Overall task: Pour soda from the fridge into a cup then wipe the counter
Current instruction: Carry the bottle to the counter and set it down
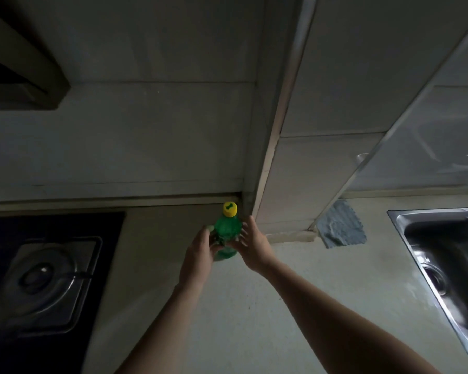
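Note:
A green soda bottle (pixel 228 225) with a yellow cap (pixel 230 209) stands upright on the pale counter (pixel 254 319), close to the wall corner. My left hand (pixel 200 252) curls round its lower left side. Against the bottle's right side lies my right hand (pixel 253 245), its fingers stretched out and touching the plastic. The bottle's lower part is hidden behind my hands. A blue-grey cloth (pixel 341 228) lies on the counter against the wall, to the right of the bottle. I see no cup for certain; something small and pale shows by my left fingertips.
A black gas hob (pixel 38 279) with a burner fills the left side. A steel sink (pixel 443 265) is set into the counter at the right. A tiled pillar (pixel 295 157) juts out right behind the bottle. A range hood (pixel 19 76) hangs at upper left.

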A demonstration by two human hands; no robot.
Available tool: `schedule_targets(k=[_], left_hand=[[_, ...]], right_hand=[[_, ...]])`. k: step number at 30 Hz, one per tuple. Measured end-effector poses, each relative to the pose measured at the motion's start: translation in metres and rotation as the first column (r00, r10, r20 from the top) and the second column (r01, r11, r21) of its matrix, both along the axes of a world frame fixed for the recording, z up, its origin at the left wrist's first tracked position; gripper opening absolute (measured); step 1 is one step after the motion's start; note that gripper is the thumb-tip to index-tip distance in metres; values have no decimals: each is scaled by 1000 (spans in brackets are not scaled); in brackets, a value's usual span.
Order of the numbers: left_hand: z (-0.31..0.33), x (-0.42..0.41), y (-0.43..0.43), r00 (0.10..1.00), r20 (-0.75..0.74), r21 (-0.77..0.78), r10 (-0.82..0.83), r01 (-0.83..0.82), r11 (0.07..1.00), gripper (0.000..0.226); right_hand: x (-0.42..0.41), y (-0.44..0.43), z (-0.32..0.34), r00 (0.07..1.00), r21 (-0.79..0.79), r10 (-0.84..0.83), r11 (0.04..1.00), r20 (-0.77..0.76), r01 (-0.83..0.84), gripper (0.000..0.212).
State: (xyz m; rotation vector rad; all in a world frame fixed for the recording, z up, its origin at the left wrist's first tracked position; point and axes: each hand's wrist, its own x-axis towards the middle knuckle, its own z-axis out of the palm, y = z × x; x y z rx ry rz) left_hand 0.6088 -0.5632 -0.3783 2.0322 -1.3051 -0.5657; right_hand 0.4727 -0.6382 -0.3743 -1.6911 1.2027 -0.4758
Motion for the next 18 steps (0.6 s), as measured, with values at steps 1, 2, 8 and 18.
schedule_targets(k=[1,2,8,18], left_hand=[[-2,0,2,1000,-9,0,7,-7,1000,44],[-3,-1,3,1000,-15,2,12,-12,1000,44],[-10,2,0,1000,-22,48,20,-19,999,46],[24,14,4,996,86,81,-39,32,996,31]], right_hand=[[-1,1,-2,1000,-12,8,1000,-9,-8,45],[-2,3,-2,1000,-26,15,1000,-20,-16,46],[0,6,8,995,-31,42,998,-94,-45,46],[-11,10,49,928,-161,132,967,-348,-198,46]])
